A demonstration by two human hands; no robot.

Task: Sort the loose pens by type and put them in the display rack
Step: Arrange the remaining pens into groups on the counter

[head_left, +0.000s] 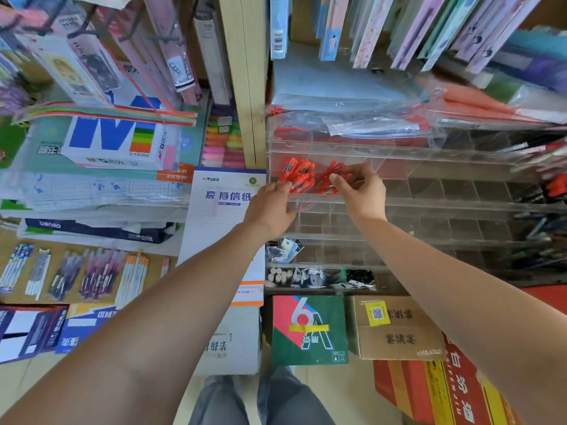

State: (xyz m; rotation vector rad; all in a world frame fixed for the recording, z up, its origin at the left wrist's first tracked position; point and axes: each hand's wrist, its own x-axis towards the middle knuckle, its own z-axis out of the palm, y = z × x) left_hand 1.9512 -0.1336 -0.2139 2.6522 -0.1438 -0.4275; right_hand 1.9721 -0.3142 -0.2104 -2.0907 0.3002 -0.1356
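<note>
Stationery crowds both sides of a clear display rack [429, 207] with many small compartments. Plastic-wrapped folders [368, 118] lie on top of the rack and hang a little over its upper row. A wooden post [245, 87] stands just left of it, and a lined writing pad [224, 210] leans beside the post. Two bunches of red pens [299, 176] stand in neighbouring compartments at the upper left of the rack. The right hand [362, 188] pinches the right bunch between thumb and fingers. The left hand [270, 207] touches the left bunch with curled fingers; whether it grips, I cannot tell. Below the rack stand a green box [310, 329] and a cardboard box [395, 329]; the floor is pale.
</note>
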